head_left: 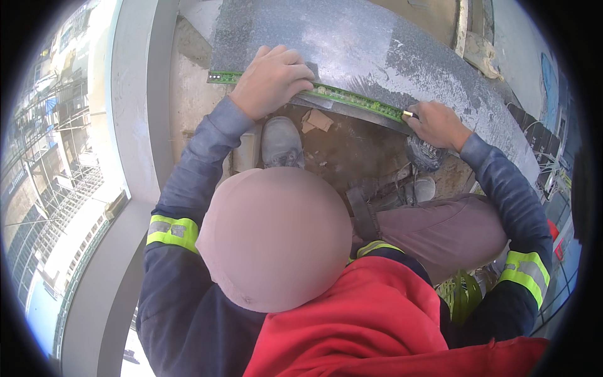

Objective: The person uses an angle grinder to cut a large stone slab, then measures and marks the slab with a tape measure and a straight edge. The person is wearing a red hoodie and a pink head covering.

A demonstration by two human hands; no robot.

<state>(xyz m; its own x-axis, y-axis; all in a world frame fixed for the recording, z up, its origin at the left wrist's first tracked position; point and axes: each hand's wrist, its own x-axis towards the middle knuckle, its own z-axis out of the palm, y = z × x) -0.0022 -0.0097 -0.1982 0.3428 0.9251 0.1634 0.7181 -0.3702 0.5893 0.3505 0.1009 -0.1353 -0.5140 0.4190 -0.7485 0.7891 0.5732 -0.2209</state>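
By a grey sheet (352,38), a boot (281,143) (cardboard scrap (318,120) near), left hand (275,80) curled holding green ruler (352,97), right hand (438,123) gripping pen (410,114)

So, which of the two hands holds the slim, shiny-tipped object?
The right hand: the slim object sticks out from it, while the left hand rests across the green strip.

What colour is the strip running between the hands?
Bright green; the strip shows best in the head view.
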